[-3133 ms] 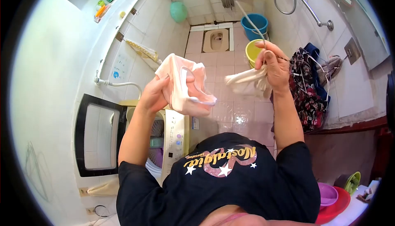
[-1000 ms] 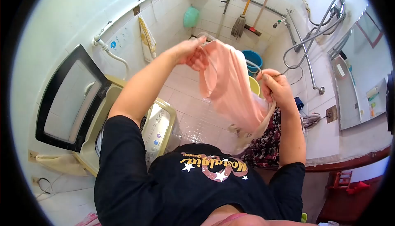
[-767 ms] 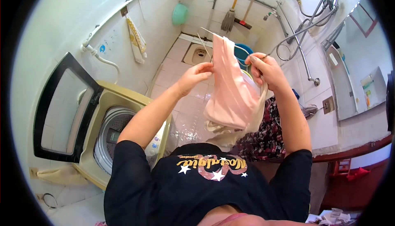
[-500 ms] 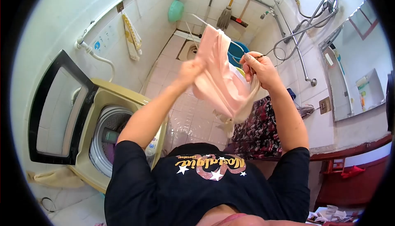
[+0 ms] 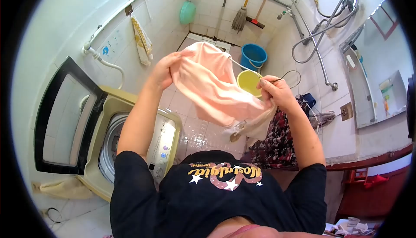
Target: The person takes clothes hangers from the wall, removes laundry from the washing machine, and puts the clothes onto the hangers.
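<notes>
While it hangs up in the air between two hands, the pink cloth (image 5: 208, 91) is longest on a slant: from the left hand, high on the left, down to the right, just under the right hand. The left hand (image 5: 164, 71) is at the top left end and pinches the edge, with its thumb on top. The right hand (image 5: 277, 93) is at the other end, a bit lower, and its fingers are curled tight on a thin wire hanger (image 5: 245, 68). From that hand, one arm of the hanger goes up and left and meets the top right edge of the pink cloth. I can't tell how far the wire goes in behind the folds. So the cloth lies to the right of the left hand and to the left of the right hand, and each hand is near one end.

A pale cloth (image 5: 259, 127) hangs below the right hand; I can't see what holds it up. Past the wire, farther off, are a yellow bucket (image 5: 246, 81) and a blue bucket (image 5: 253, 57). Under the left arm is a washing machine (image 5: 173, 123) with its lid up.
</notes>
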The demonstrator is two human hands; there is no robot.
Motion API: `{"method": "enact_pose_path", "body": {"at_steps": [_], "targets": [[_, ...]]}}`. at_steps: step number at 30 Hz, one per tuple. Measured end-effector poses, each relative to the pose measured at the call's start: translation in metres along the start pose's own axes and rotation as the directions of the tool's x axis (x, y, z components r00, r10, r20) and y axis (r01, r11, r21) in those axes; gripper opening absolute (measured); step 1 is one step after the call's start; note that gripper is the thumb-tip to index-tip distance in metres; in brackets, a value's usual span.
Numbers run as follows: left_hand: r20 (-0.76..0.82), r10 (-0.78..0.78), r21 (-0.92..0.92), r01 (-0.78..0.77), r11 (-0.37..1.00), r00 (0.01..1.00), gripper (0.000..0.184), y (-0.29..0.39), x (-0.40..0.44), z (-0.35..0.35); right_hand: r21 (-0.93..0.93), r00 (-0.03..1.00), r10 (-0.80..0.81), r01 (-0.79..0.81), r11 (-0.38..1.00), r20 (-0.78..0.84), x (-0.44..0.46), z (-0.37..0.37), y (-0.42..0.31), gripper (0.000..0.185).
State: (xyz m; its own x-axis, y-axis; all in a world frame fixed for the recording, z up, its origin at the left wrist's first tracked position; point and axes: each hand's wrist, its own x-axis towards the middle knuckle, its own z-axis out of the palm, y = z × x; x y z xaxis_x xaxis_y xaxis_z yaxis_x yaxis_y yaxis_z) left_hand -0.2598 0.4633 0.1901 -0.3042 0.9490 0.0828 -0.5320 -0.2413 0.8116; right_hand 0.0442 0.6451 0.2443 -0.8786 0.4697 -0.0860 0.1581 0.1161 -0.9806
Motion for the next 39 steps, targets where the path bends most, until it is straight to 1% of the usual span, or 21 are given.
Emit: {"method": "enact_pose_path", "body": {"at_steps": [1, 3, 5, 7, 8, 9, 10, 11, 12, 14, 16, 20, 22, 27, 29, 30, 31, 33, 35, 37, 39], "targets": [[0.002, -0.006, 0.002, 0.006, 1.000, 1.000, 0.035, -0.003, -0.004, -0.001, 0.004, 1.000, 0.002, -0.002, 1.000, -0.005, 0.000, -0.001, 0.001, 0.024], [-0.088, -0.170, 0.163, 0.183, 0.970, 0.981, 0.036, -0.008, -0.012, -0.003, 0.019, 1.000, -0.023, 0.022, 1.000, 0.019, 0.002, -0.001, 0.002, 0.023], [-0.107, -0.144, 0.183, 0.162, 0.970, 0.984, 0.038, -0.015, -0.011, -0.003, 0.009, 0.999, -0.037, 0.036, 0.999, 0.028, 0.002, 0.003, 0.000, 0.022], [-0.210, -0.057, 0.339, 0.127, 0.932, 0.976, 0.035, -0.022, -0.004, -0.013, -0.048, 0.994, -0.099, 0.101, 0.994, 0.040, 0.003, 0.005, 0.001, 0.022], [-0.340, 0.176, 0.585, 0.061, 0.809, 0.924, 0.026, -0.023, -0.002, -0.010, -0.048, 0.994, -0.097, 0.099, 0.994, 0.040, 0.004, 0.006, 0.000, 0.022], [-0.341, 0.171, 0.583, 0.065, 0.810, 0.924, 0.026, -0.023, -0.003, 0.001, -0.069, 0.990, -0.139, 0.140, 0.988, 0.025, 0.004, 0.008, -0.002, 0.022], [-0.235, 0.547, 0.845, -0.110, 0.524, 0.804, 0.020, -0.021, -0.007, 0.016, -0.092, 0.984, -0.179, 0.179, 0.979, 0.009, 0.005, 0.010, -0.003, 0.022], [0.004, 0.806, 0.977, -0.175, 0.123, 0.592, 0.016, -0.019, -0.012, 0.035, -0.094, 0.984, -0.176, 0.175, 0.980, 0.005, 0.008, 0.011, -0.002, 0.022], [0.214, 0.756, 0.952, -0.306, -0.018, 0.619, 0.014, -0.023, -0.019, 0.061, -0.060, 0.987, -0.159, 0.156, 0.986, -0.033, 0.012, 0.013, 0.000, 0.022], [0.507, 0.561, 0.847, -0.500, -0.182, 0.654, 0.021, -0.054, -0.031, 0.098, 0.001, 0.986, -0.150, 0.150, 0.989, -0.071, 0.020, 0.017, 0.004, 0.021], [0.460, 0.461, 0.880, -0.458, -0.123, 0.759, 0.023, -0.094, -0.036, 0.114, 0.075, 0.984, -0.154, 0.161, 0.984, -0.088, 0.026, 0.024, 0.007, 0.021], [0.406, 0.522, 0.894, -0.444, -0.056, 0.750, 0.024, -0.147, -0.036, 0.111, 0.253, 0.976, -0.173, 0.202, 0.946, -0.134, 0.034, 0.038, 0.012, 0.020], [0.385, 0.482, 0.917, -0.383, -0.108, 0.787, 0.024, -0.154, -0.039, 0.110, 0.310, 0.971, -0.189, 0.225, 0.924, -0.144, 0.037, 0.045, 0.013, 0.020], [0.458, 0.551, 0.878, -0.453, -0.156, 0.698, 0.020, -0.154, -0.046, 0.100, 0.278, 0.967, -0.165, 0.215, 0.936, -0.192, 0.051, 0.048, 0.019, 0.018], [0.444, 0.580, 0.881, -0.452, -0.142, 0.683, 0.018, -0.155, -0.050, 0.092, -0.030, 0.961, -0.203, 0.201, 0.979, -0.189, 0.053, 0.051, 0.028, 0.017], [0.446, 0.495, 0.884, -0.454, -0.113, 0.746, 0.017, -0.160, -0.056, 0.082, -0.361, 0.927, -0.318, 0.231, 0.903, -0.202, 0.051, 0.049, 0.030, 0.016], [0.444, 0.404, 0.888, -0.452, -0.083, 0.800, 0.016, -0.164, -0.062, 0.078, -0.364, 0.929, -0.314, 0.229, 0.903, -0.195, 0.051, 0.048, 0.033, 0.016], [0.443, 0.418, 0.887, -0.454, -0.078, 0.793, 0.017, -0.172, -0.073, 0.085, -0.566, 0.840, -0.530, 0.383, 0.730, -0.117, 0.056, 0.049, 0.042, 0.017], [0.445, 0.427, 0.885, -0.459, -0.077, 0.787, 0.017, -0.178, -0.084, 0.092, -0.492, 0.846, -0.516, 0.395, 0.775, -0.133, 0.062, 0.054, 0.053, 0.017], [0.412, 0.283, 0.910, -0.408, -0.077, 0.866, 0.022, -0.184, -0.092, 0.098, -0.420, 0.857, -0.492, 0.394, 0.818, -0.153, 0.061, 0.058, 0.056, 0.018], [0.417, 0.330, 0.907, -0.409, -0.099, 0.847, 0.022, -0.197, -0.088, 0.096, -0.093, 0.932, -0.280, 0.266, 0.960, -0.228, 0.056, 0.066, 0.047, 0.018]]}}
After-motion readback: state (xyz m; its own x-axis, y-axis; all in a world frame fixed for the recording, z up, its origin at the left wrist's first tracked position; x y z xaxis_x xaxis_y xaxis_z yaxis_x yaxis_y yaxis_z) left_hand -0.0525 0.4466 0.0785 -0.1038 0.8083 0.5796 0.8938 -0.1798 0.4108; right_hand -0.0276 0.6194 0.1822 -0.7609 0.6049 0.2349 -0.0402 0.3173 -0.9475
